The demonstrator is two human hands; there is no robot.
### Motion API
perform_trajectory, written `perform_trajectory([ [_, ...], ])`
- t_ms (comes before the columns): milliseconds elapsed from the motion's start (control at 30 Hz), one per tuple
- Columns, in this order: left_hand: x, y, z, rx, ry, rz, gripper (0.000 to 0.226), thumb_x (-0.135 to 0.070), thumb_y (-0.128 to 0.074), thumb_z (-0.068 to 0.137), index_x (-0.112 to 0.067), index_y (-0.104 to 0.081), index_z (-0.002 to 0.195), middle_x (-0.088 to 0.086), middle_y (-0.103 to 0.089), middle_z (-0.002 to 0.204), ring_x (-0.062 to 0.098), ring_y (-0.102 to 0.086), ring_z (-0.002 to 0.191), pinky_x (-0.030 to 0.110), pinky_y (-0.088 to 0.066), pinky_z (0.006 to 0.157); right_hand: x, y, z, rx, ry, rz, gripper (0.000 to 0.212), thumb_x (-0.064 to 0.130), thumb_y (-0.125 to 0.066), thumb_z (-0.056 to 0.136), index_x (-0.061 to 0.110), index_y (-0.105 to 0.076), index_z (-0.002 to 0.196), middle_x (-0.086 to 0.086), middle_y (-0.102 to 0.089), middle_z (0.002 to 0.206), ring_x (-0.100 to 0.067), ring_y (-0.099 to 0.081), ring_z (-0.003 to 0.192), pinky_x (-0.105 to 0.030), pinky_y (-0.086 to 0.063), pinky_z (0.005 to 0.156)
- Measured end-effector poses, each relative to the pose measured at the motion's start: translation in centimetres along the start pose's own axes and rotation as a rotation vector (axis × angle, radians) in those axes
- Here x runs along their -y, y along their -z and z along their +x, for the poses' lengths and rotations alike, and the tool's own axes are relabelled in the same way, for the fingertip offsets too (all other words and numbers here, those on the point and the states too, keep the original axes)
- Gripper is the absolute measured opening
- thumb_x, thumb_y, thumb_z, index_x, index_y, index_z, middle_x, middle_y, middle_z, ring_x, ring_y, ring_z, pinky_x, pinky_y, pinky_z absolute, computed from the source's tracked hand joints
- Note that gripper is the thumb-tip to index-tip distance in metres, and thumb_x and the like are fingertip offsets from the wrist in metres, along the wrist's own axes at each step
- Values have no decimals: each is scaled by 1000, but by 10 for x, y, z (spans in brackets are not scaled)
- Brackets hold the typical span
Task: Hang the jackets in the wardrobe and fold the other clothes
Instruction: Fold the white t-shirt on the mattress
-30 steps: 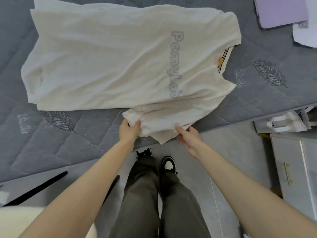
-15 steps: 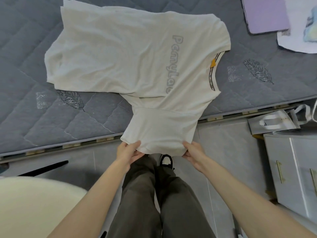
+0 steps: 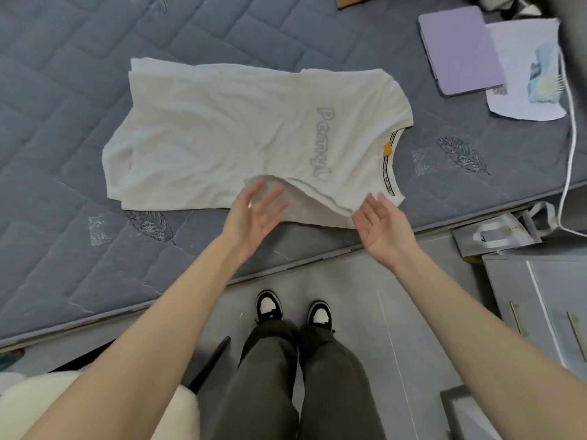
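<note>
A cream T-shirt (image 3: 222, 134) with grey lettering lies flat on the grey quilted mattress (image 3: 63, 90), its neck pointing right. Its near sleeve is folded in over the body along the front edge. My left hand (image 3: 257, 214) hovers over that folded flap with fingers spread and holds nothing. My right hand (image 3: 384, 230) is palm up just beside the shirt's near right corner, fingers relaxed, also holding nothing.
A purple tablet case (image 3: 460, 49) and a white printed cloth (image 3: 527, 74) lie at the mattress's far right, with a white cord (image 3: 571, 138) running down. A paper bag (image 3: 495, 233) and a grey drawer unit (image 3: 540, 312) stand on the floor at right. A cream cushion (image 3: 47, 404) sits at bottom left.
Both hands let go of the near sleeve, which they had held off the bed's edge. The sleeve now lies folded over the shirt on the mattress, and both hands are open.
</note>
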State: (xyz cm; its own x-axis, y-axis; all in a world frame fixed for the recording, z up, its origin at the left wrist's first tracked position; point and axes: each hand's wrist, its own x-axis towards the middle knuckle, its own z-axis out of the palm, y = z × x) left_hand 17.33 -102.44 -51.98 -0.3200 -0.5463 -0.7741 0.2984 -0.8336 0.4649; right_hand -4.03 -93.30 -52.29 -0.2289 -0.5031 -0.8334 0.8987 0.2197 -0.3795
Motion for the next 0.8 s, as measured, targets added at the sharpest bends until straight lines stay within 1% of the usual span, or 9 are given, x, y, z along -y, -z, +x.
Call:
perform_trajectory([
  [67, -20, -8, 7, 50, -40, -19, 28, -36, -44, 97, -36, -50, 124, -5, -68, 118, 20, -65, 108, 32, -49, 89, 21, -21, 1, 58, 8, 111, 31, 30, -55, 96, 11, -58, 120, -7, -68, 118, -27, -70, 99, -33, -60, 76],
  [100, -26, -10, 11, 45, -61, 53, 31, -36, -44, 97, -38, -47, 128, -7, -66, 121, 19, -63, 110, 33, -48, 91, 26, -28, 3, 55, 12, 81, 31, 30, -56, 95, 12, -57, 121, -7, -66, 122, -29, -68, 102, -34, -60, 78],
  [233, -37, -12, 26, -83, -175, 360, 37, -26, -47, 95, -36, -46, 131, -10, -64, 120, 15, -61, 110, 32, -46, 95, 32, -48, 16, -21, 25, -286, 30, 22, -56, 96, 17, -56, 126, -1, -64, 121, -24, -67, 103, -34, -56, 84],
  [400, -50, -17, 57, -141, -198, 579, 38, -24, -50, 96, -28, -49, 134, -6, -60, 125, 15, -59, 110, 32, -47, 95, 52, -62, 44, -96, 119, -621, 29, 15, -55, 96, 23, -59, 124, 4, -63, 120, -17, -66, 98, -27, -54, 76],
  [500, -58, -28, 86, -164, -235, 705, 37, -16, -44, 98, -22, -48, 135, -2, -58, 126, 15, -59, 104, 28, -49, 87, 69, -75, 75, -109, 180, -817, 27, 14, -50, 98, 22, -62, 121, 2, -62, 120, -15, -64, 88, -22, -53, 67],
  [567, -66, -37, 110, -212, -266, 756, 36, -14, -43, 98, -21, -49, 133, 0, -57, 127, 15, -59, 101, 28, -49, 85, 81, -84, 103, -97, 225, -973, 25, 14, -48, 99, 23, -63, 117, -1, -60, 123, -14, -60, 88, -22, -51, 68],
  [700, -84, -67, 171, -290, -341, 871, 37, -12, -44, 97, -20, -50, 133, 0, -53, 132, 21, -55, 114, 41, -46, 100, 111, -98, 168, -83, 348, -1406, 33, 15, -47, 94, 25, -57, 123, 0, -50, 132, -15, -49, 107, -24, -40, 80],
  [767, -91, -86, 204, -341, -383, 911, 39, -11, -43, 96, -21, -50, 133, -1, -50, 136, 18, -55, 111, 36, -45, 101, 126, -105, 195, -72, 423, -1569, 39, 14, -47, 92, 23, -52, 129, -1, -43, 139, -21, -34, 128, -25, -31, 91],
  [800, -93, -95, 219, -360, -405, 924, 40, -11, -42, 96, -22, -49, 134, -2, -48, 138, 15, -54, 108, 29, -44, 99, 134, -108, 208, -61, 471, -1627, 42, 12, -48, 91, 20, -49, 132, -2, -40, 142, -23, -27, 133, -25, -27, 97],
])
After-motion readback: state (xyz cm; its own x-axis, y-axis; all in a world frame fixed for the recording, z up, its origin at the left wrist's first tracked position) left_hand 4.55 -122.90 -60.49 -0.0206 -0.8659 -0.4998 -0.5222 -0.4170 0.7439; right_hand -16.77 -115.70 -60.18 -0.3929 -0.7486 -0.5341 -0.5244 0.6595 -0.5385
